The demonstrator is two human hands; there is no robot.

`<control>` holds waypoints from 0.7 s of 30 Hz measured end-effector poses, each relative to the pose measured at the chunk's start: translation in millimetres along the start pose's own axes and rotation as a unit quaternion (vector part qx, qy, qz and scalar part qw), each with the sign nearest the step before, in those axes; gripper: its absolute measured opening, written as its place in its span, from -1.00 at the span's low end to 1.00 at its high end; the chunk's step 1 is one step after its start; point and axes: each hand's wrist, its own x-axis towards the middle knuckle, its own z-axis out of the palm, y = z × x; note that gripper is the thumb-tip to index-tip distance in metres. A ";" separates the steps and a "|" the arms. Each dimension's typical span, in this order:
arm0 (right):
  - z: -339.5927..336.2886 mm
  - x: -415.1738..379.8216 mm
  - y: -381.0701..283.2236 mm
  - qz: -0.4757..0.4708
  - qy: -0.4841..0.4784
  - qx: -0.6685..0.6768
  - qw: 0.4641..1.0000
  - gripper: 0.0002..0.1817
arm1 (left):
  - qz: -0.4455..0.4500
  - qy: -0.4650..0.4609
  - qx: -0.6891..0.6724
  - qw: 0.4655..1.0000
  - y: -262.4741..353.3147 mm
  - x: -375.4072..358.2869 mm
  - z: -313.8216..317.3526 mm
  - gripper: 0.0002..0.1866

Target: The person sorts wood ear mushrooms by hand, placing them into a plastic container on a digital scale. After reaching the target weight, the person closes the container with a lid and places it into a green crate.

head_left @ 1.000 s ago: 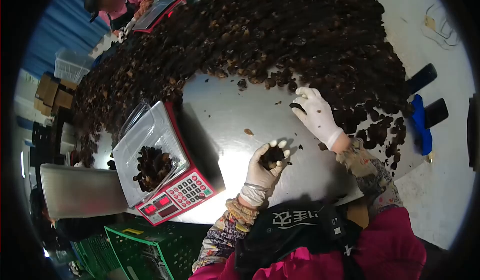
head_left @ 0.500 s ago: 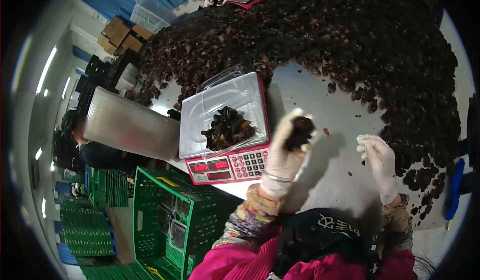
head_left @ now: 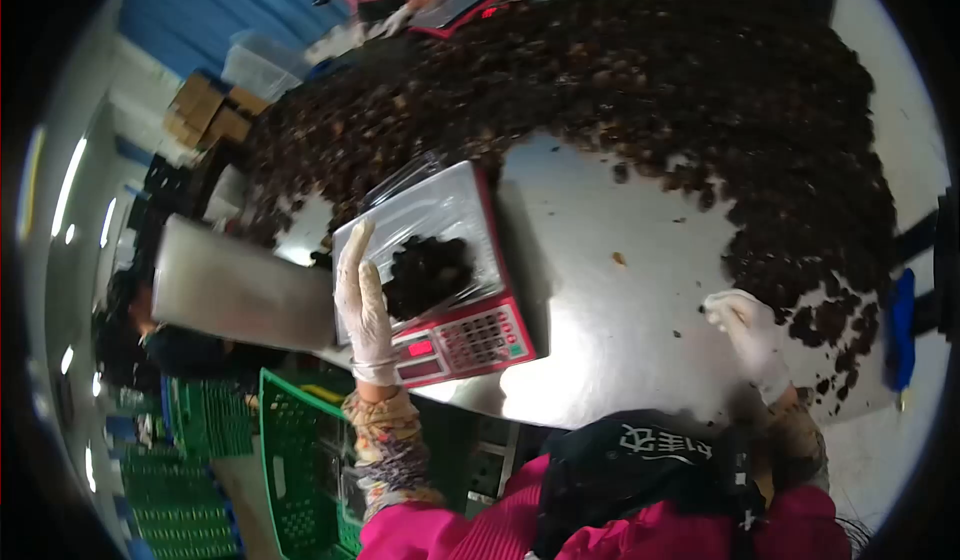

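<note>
Head view: the left hand [head_left: 366, 310] is hovering straight-fingered, its grip apparently empty, beside dark pieces [head_left: 432, 274] lying on the scale [head_left: 522, 338]. The right hand [head_left: 750, 338] is hovering curled over the worktop [head_left: 610, 330], contents indeterminable. The dark pieces are looking light, pliable, perhaps slippery; cupping underneath is seeming best.

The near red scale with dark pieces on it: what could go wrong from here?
Perhaps the left hand, close beside the dark pieces, could press on the scale and disturb its reading. A careless bump might also topple the translucent stack next to this hand, or spill pieces towards the green crate below.
</note>
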 end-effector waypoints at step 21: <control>9.7 -31.6 77.4 -0.108 0.045 -0.084 0.990 -0.87 | -0.119 -0.071 0.223 0.965 -4.7 -77.5 261.1 -0.33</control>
